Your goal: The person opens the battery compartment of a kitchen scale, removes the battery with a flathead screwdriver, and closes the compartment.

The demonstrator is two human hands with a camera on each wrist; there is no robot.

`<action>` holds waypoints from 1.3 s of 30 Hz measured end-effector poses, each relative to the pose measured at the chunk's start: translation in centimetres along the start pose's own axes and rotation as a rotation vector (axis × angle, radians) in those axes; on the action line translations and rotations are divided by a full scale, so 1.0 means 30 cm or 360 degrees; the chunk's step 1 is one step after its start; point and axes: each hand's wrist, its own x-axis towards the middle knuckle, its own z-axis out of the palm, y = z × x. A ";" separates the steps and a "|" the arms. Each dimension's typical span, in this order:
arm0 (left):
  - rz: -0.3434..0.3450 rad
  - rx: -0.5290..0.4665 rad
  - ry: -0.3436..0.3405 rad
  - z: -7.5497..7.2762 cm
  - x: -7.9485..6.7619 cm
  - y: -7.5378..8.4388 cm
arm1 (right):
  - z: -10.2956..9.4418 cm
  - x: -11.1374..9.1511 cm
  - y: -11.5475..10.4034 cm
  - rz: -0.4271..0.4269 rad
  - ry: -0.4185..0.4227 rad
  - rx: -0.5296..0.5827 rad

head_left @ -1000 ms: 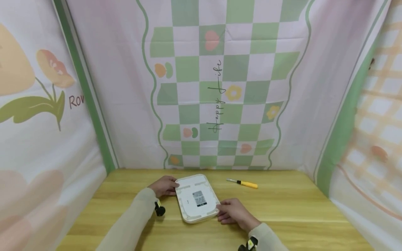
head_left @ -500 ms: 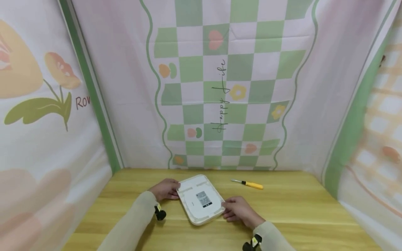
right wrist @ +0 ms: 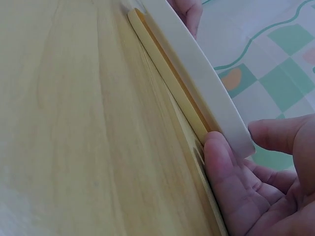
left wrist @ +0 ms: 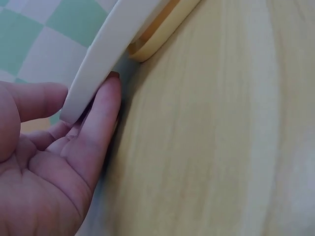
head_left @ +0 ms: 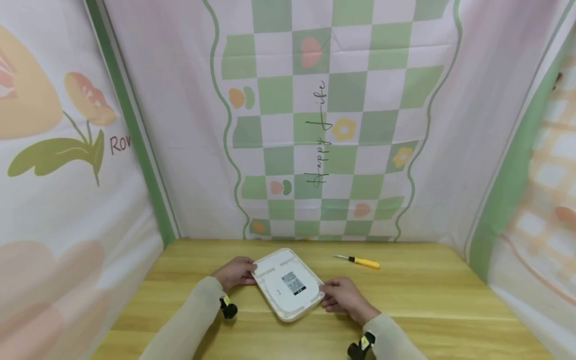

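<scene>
The wooden, light-grained desk (head_left: 418, 295) forms the work surface. On it, between the two hands, lies the flat, white, round-cornered rectangular panel (head_left: 288, 301), broad face up.

Orientation: in the head view, the panel's long axis runs obliquely, from far left to near right. The panel lies to the right of the left hand (head_left: 236, 272) and to the left of the right hand (head_left: 344, 299). The hands bear on diagonally opposite corners: the left at the far left corner, the right at the near right corner. Both are in contact with the panel; neither is nearer.

Hand state: each hand pinches the panel's edge, thumb on the upper side, fingers beneath. The left wrist view shows a fingertip tucked under the white edge.

Underside: a pale yellow raised rim (right wrist: 170, 81) sits below the white edge, close to the desk. Whether it touches the desk along its whole length cannot be told.

Tool position: the yellow-handled tool with a thin metal shaft (head_left: 357, 261) lies beyond the right hand, apart from the panel, shaft pointing left. The right hand is the nearer one.

Marking: the small grey-and-black rectangular label (head_left: 294, 283) lies near the panel's centre.
</scene>
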 end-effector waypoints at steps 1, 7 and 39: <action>0.0004 -0.0002 0.0007 0.000 -0.003 0.001 | 0.000 0.002 -0.001 -0.0001 0.0006 0.0007; 0.0005 -0.0029 0.0032 0.001 -0.023 -0.005 | 0.001 0.011 -0.004 0.0002 0.0035 0.0015; 0.0015 -0.0140 -0.0032 0.011 -0.140 -0.044 | -0.008 0.086 -0.016 -0.0016 0.0112 -0.0093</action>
